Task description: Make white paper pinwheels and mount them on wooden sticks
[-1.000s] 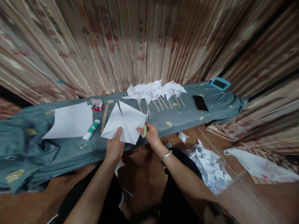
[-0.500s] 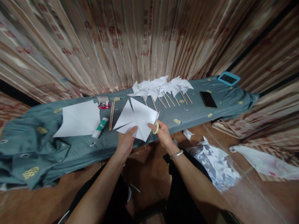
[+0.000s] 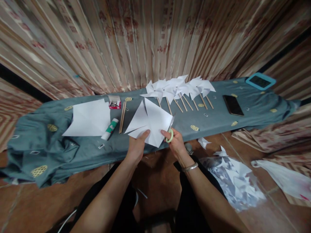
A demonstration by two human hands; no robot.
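Note:
My left hand (image 3: 137,144) grips the lower edge of a square sheet of white paper (image 3: 156,118), thumb on top. Slits run inward from two of the sheet's corners. At the sheet's right side, my right hand (image 3: 176,142) is closed on scissors (image 3: 169,135) with pale green handles, and its thumb also rests at the paper's edge. The scissor blades point up and away along the right corner. Behind the sheet lie several white paper pinwheels (image 3: 177,87) on wooden sticks. Two loose wooden sticks (image 3: 122,117) lie left of the paper.
On the cloth-covered bench (image 3: 89,149) are a glue stick (image 3: 109,129), a small red box of metal pins (image 3: 114,102), white sheets (image 3: 91,118), a phone (image 3: 233,105) and a blue-framed device (image 3: 260,81). A clear bag of paper scraps (image 3: 236,181) sits on the floor.
The view has shifted, so everything on the bench appears farther right. Both hands keep the same hold on the paper and scissors, and the slits look unchanged.

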